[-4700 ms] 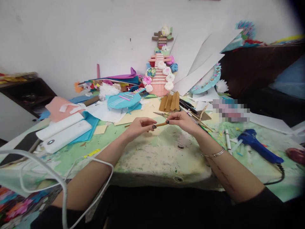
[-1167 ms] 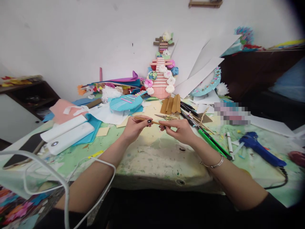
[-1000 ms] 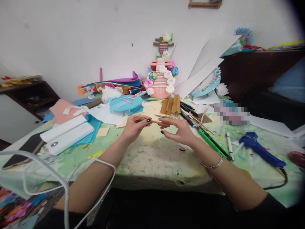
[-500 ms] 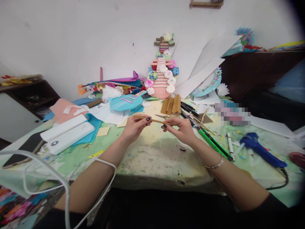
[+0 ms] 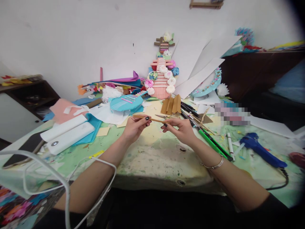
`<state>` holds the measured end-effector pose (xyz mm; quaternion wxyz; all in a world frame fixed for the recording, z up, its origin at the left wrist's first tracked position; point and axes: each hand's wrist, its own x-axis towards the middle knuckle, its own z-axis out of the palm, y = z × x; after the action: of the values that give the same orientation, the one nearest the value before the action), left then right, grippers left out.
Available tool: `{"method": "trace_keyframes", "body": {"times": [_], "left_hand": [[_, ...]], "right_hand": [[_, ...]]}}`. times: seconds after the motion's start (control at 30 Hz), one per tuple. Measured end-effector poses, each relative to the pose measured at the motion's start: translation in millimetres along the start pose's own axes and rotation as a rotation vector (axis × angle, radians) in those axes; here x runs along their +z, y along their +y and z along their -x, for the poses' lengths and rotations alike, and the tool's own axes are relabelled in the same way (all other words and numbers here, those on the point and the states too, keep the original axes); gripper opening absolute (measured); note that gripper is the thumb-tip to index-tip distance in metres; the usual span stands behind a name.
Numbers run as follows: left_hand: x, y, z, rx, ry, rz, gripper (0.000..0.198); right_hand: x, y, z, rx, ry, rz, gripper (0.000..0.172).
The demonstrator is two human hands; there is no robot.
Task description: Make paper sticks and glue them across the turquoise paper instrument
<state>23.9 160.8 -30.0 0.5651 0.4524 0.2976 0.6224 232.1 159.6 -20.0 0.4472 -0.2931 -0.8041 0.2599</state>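
A thin brown rolled paper stick (image 5: 154, 120) is held level above the paint-stained green table (image 5: 152, 159). My left hand (image 5: 135, 127) pinches its left end between thumb and fingers. My right hand (image 5: 181, 129) pinches its right end, fingers curled. Both hands have dark nails, and a thin bracelet is on my right wrist. Small scissors (image 5: 164, 116) lie on the table just behind the stick.
A folded brown paper fan (image 5: 171, 105), pens and green markers (image 5: 209, 141) lie to the right, with a blue glue gun (image 5: 259, 148) further right. White power banks (image 5: 68, 135) and a white cable (image 5: 59, 181) are at left. A paper guitar model (image 5: 162, 76) leans on the wall.
My right hand briefly spread open against the stick a second ago and has closed on its right end again. The stick stays almost level.
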Motion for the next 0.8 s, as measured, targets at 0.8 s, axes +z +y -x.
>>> {"method": "trace_keyframes", "body": {"times": [0.8], "left_hand": [[-7.1, -18.7, 4.7, 0.621, -0.238, -1.206, 0.013]], "right_hand": [[-3.1, 38.1, -6.1, 0.257, 0.024, 0.123, 0.019]]}}
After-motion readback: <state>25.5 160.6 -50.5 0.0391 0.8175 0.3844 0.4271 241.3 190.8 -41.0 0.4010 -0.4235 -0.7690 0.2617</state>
